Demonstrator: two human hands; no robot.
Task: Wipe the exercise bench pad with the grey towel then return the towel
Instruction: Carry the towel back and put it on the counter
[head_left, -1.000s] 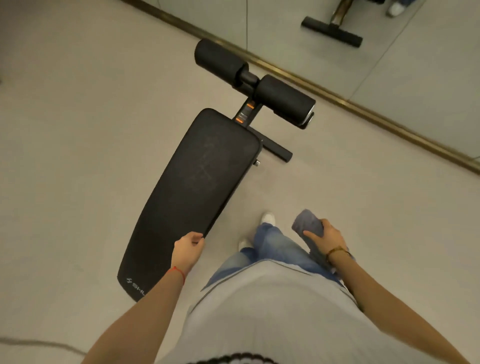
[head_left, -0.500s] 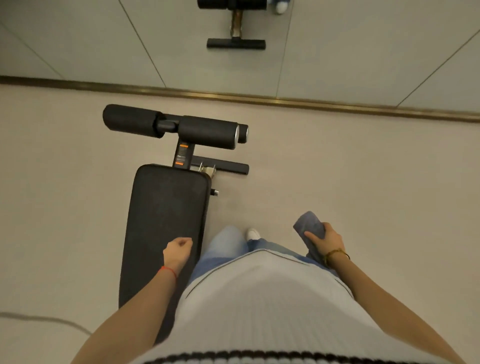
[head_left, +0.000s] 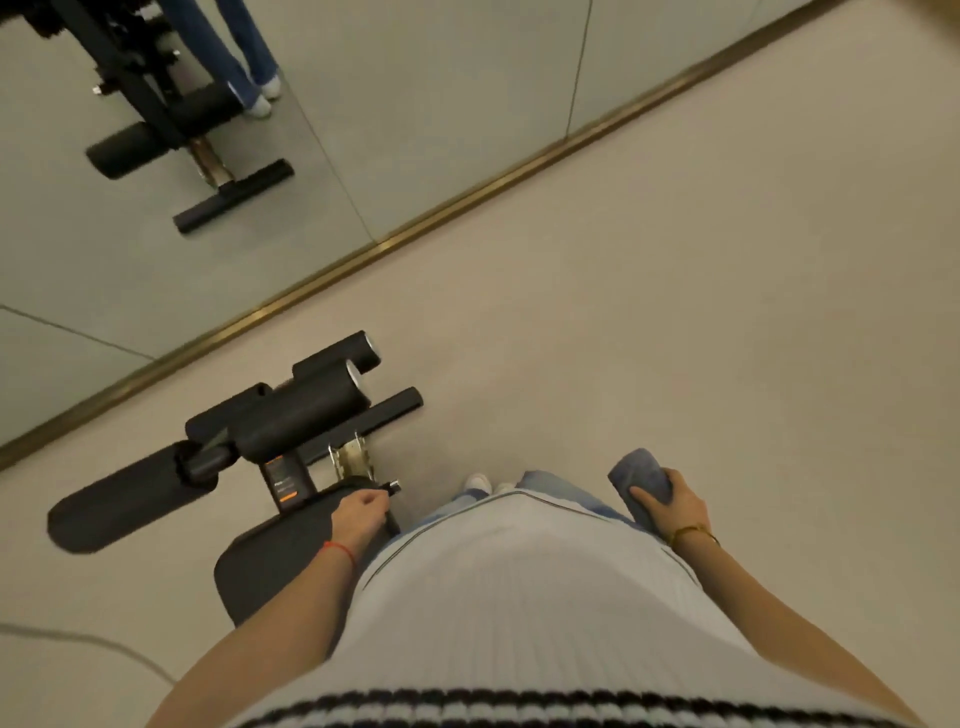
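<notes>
The black exercise bench pad (head_left: 275, 561) lies low at the left, mostly hidden under my left arm and body. My left hand (head_left: 358, 519) rests on the pad's top right corner, fingers curled over its edge. My right hand (head_left: 672, 504) hangs at my right side, away from the bench, shut on the rolled grey towel (head_left: 636, 478), which sticks out above my fingers.
Black foam rollers (head_left: 291, 415) and a floor bar (head_left: 384, 415) stand at the bench's head. A mirror wall (head_left: 311, 156) with a brass strip (head_left: 467, 197) runs diagonally behind it. A thin cable (head_left: 93, 644) lies on the beige floor at bottom left.
I have stepped forward along the bench and turned. My left hand slid up the pad's right edge to its top corner. The towel stays in my right hand.
</notes>
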